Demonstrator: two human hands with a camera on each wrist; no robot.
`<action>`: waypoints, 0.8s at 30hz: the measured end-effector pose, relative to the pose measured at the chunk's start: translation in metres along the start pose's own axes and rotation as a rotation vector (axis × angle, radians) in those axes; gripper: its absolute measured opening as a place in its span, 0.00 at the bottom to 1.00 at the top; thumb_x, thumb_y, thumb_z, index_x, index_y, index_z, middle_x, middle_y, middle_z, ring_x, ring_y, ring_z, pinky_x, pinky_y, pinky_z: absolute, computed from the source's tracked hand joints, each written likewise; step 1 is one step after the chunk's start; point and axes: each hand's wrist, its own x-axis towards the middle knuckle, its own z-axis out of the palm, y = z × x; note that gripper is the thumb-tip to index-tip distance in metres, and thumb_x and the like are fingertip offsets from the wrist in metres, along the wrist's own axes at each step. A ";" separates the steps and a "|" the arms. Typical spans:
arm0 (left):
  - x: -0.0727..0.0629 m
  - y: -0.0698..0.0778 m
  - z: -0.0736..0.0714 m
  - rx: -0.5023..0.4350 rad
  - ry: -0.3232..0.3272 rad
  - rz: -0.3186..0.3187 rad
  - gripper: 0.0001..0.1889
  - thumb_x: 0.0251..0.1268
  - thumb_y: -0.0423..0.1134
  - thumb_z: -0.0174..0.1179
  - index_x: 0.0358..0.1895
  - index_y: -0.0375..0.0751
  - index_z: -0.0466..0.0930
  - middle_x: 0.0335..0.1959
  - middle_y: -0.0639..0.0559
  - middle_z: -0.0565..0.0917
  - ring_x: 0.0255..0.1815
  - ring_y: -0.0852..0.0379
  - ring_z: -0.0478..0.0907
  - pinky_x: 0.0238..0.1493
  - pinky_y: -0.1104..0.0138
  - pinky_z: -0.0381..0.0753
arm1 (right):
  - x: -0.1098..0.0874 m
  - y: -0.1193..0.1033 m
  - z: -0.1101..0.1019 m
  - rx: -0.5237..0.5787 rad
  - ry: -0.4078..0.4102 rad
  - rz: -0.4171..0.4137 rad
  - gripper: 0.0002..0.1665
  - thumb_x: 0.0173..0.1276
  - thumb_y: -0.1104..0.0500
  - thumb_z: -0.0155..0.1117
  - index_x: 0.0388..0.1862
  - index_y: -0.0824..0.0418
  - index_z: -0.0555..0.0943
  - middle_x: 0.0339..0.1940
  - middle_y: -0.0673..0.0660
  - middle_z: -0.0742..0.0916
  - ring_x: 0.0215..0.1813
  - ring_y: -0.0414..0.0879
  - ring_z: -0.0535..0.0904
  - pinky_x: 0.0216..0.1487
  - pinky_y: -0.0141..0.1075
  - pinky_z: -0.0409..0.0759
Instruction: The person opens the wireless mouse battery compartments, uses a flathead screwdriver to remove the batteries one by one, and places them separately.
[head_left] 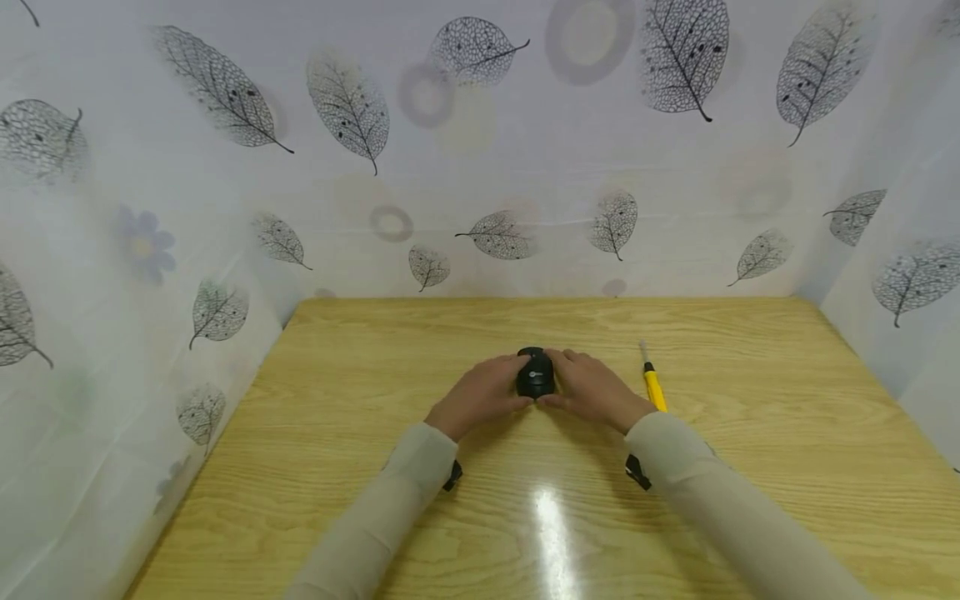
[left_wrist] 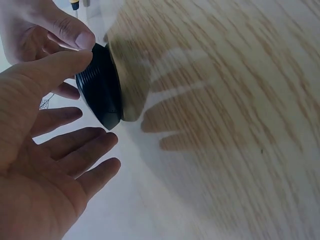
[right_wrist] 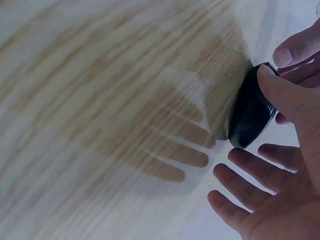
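Observation:
A black computer mouse (head_left: 536, 379) with a small pale logo lies between both hands in the head view. My left hand (head_left: 486, 389) holds it from the left, with its thumb at the near end and the forefinger at the upper left side. My right hand (head_left: 588, 387) mirrors this from the right. In the left wrist view the mouse (left_wrist: 100, 90) shows a ridged side, low over the tabletop; the left hand's other fingers (left_wrist: 92, 150) spread beside it. In the right wrist view the right hand's outer fingers (right_wrist: 250, 175) also fan out, apart from the mouse.
A screwdriver (head_left: 654, 389) with a yellow handle lies on the wooden table (head_left: 360, 375), just beyond the right wrist. Leaf-printed cloth (head_left: 525, 167) hangs behind the table and along both sides. Dark straps or mounts (head_left: 637, 472) show under the wrists.

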 end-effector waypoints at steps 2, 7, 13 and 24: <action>0.002 0.000 0.002 0.001 -0.005 -0.007 0.32 0.65 0.42 0.71 0.70 0.38 0.72 0.64 0.45 0.80 0.65 0.50 0.76 0.71 0.59 0.73 | 0.001 0.000 0.000 0.003 -0.010 0.006 0.46 0.67 0.48 0.73 0.75 0.69 0.65 0.64 0.72 0.78 0.62 0.66 0.77 0.65 0.61 0.74; 0.004 0.001 0.004 0.004 -0.008 -0.027 0.29 0.65 0.41 0.71 0.67 0.40 0.74 0.60 0.46 0.82 0.62 0.50 0.79 0.69 0.59 0.75 | 0.002 -0.001 0.001 -0.002 -0.037 0.022 0.47 0.67 0.48 0.74 0.75 0.71 0.65 0.65 0.73 0.78 0.62 0.66 0.77 0.66 0.60 0.74; 0.002 0.002 0.004 0.005 0.003 -0.028 0.30 0.65 0.40 0.71 0.69 0.40 0.73 0.62 0.45 0.81 0.64 0.49 0.78 0.70 0.58 0.73 | 0.004 0.000 0.003 -0.022 -0.037 0.017 0.46 0.66 0.48 0.74 0.73 0.73 0.67 0.62 0.73 0.79 0.60 0.65 0.78 0.64 0.58 0.76; 0.003 0.003 0.008 0.053 0.024 -0.022 0.28 0.63 0.41 0.73 0.65 0.41 0.76 0.57 0.46 0.84 0.59 0.49 0.81 0.66 0.58 0.77 | 0.003 0.001 0.006 -0.021 -0.013 0.004 0.46 0.66 0.49 0.75 0.72 0.74 0.68 0.61 0.74 0.80 0.60 0.66 0.78 0.64 0.58 0.77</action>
